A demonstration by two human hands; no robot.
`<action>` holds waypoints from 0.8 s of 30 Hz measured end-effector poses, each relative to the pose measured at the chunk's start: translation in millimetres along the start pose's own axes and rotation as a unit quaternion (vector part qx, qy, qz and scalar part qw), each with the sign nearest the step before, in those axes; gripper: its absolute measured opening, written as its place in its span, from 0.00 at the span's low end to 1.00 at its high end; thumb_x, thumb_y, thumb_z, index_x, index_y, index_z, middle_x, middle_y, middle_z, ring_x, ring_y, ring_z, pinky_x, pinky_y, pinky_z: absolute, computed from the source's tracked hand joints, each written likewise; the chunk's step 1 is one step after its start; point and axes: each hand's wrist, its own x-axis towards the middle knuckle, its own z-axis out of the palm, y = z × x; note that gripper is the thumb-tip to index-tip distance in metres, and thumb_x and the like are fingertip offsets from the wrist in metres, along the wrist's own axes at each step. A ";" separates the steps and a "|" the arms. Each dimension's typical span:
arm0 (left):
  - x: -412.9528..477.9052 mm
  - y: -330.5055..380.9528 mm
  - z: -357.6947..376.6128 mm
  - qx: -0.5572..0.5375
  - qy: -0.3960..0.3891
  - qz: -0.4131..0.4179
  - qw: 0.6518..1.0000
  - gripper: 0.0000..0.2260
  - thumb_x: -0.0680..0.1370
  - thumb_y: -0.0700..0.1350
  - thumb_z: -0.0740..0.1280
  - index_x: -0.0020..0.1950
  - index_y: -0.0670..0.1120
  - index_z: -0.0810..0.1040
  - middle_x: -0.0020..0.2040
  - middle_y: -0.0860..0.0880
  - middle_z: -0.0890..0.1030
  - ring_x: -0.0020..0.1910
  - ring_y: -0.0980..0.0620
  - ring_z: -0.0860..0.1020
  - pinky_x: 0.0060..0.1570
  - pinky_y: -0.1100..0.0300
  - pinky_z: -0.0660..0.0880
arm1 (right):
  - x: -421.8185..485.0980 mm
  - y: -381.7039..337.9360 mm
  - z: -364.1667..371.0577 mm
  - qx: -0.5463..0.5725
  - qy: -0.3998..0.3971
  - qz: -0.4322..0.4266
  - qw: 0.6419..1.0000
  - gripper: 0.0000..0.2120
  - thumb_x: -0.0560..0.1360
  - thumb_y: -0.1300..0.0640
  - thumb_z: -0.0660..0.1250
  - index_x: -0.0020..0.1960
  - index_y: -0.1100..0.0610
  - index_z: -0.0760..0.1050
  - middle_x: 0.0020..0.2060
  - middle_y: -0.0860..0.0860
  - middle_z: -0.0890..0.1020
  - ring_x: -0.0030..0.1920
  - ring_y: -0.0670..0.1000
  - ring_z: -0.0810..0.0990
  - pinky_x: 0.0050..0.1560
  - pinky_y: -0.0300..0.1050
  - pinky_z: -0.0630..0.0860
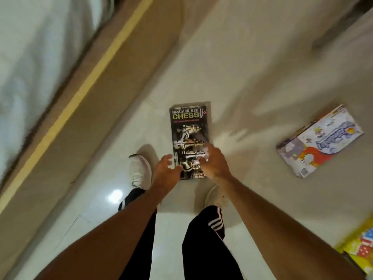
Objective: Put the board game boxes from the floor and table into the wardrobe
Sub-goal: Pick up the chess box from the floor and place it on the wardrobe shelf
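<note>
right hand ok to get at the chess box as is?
Probably yes. The right hand is already over the near end of the chess box, fingers spread, with nothing between them. The left hand is at the box's left edge. Contact is blurred.

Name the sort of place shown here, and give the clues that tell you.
Probably a bedroom at home: a bed with white bedding along one side, a glossy tiled floor, and board game boxes lying about, such as the chess box.
</note>
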 end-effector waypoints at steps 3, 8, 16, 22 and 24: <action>79.8 -21.4 17.5 -0.009 -0.009 -0.015 1.000 0.34 0.73 0.45 0.72 0.76 0.47 0.61 0.71 0.45 0.69 0.67 0.45 0.71 0.62 0.50 0.74 | 72.0 25.8 28.9 0.007 0.044 0.046 0.998 0.29 0.67 0.48 0.70 0.66 0.45 0.64 0.57 0.52 0.77 0.53 0.55 0.80 0.47 0.59 0.82; 154.6 -36.4 38.4 0.002 -0.014 0.004 1.000 0.33 0.63 0.47 0.75 0.67 0.52 0.71 0.61 0.47 0.74 0.52 0.48 0.80 0.52 0.54 0.80 | 117.9 34.2 52.9 -0.026 0.095 0.164 0.982 0.30 0.68 0.50 0.75 0.65 0.54 0.66 0.62 0.57 0.70 0.61 0.61 0.73 0.59 0.58 0.74; 111.1 -2.7 14.9 -0.062 -0.057 -0.024 0.996 0.30 0.67 0.34 0.72 0.66 0.52 0.69 0.62 0.48 0.68 0.54 0.49 0.76 0.41 0.57 0.80 | 89.2 3.0 33.6 0.053 0.101 0.145 0.983 0.26 0.66 0.58 0.74 0.63 0.52 0.71 0.58 0.56 0.72 0.56 0.60 0.76 0.57 0.58 0.77; -9.1 82.6 -64.6 -0.118 -0.126 0.022 0.985 0.28 0.70 0.30 0.69 0.65 0.51 0.71 0.60 0.46 0.79 0.54 0.48 0.81 0.38 0.63 0.79 | -15.6 -83.8 -46.9 0.086 0.109 0.113 0.984 0.27 0.66 0.53 0.77 0.63 0.50 0.71 0.54 0.51 0.72 0.50 0.50 0.74 0.46 0.41 0.72; -58.0 117.9 -104.5 -0.118 -0.150 0.034 0.981 0.28 0.71 0.31 0.70 0.67 0.52 0.71 0.60 0.46 0.80 0.54 0.47 0.82 0.40 0.62 0.80 | -66.2 -125.3 -80.6 0.101 0.105 0.102 0.984 0.24 0.67 0.52 0.75 0.60 0.48 0.72 0.54 0.50 0.74 0.49 0.49 0.76 0.48 0.42 0.75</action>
